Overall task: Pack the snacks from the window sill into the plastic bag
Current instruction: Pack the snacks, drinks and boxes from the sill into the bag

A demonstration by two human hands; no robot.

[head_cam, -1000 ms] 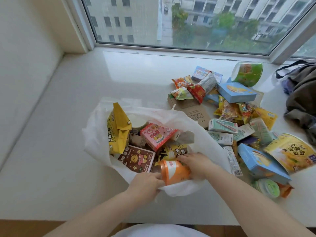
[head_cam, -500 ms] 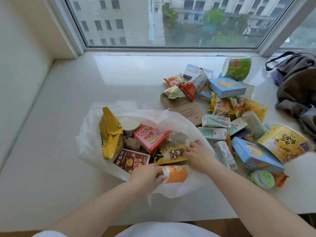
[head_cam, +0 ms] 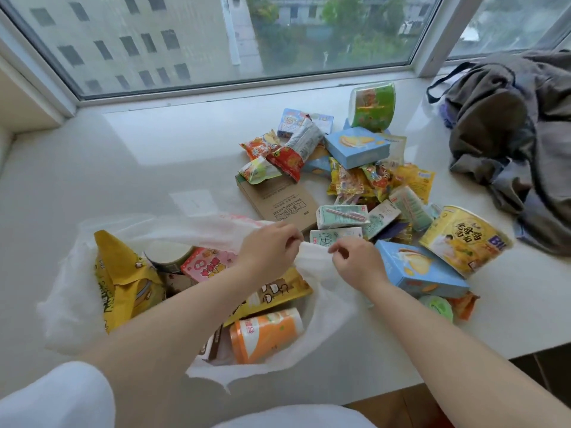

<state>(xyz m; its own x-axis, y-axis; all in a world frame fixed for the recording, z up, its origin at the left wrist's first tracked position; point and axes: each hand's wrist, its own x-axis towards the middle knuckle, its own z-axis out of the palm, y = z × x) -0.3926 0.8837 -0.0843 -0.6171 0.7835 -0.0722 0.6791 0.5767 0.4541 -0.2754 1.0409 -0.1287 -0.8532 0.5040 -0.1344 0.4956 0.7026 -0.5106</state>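
The white plastic bag (head_cam: 68, 291) lies open on the window sill (head_cam: 123, 168). Inside it I see a yellow snack bag (head_cam: 123, 282), a pink box (head_cam: 207, 264) and an orange bottle (head_cam: 265, 333). My left hand (head_cam: 268, 247) and my right hand (head_cam: 355, 262) both pinch the bag's right rim, close together. Just beyond them lie several loose snacks: green-white drink cartons (head_cam: 341, 216), a light blue box (head_cam: 417, 270), a yellow tub (head_cam: 463, 239) and a brown flat box (head_cam: 278, 199).
More packets, another blue box (head_cam: 355, 146) and a green tub (head_cam: 372, 105) lie farther back toward the window. A grey cloth bag (head_cam: 509, 125) sits at the right end of the sill. The sill's front edge runs near my arms.
Both hands left the orange bottle and the bag's inside and rose to the bag's right rim, which they now pinch. The camera moved closer and tilted right.
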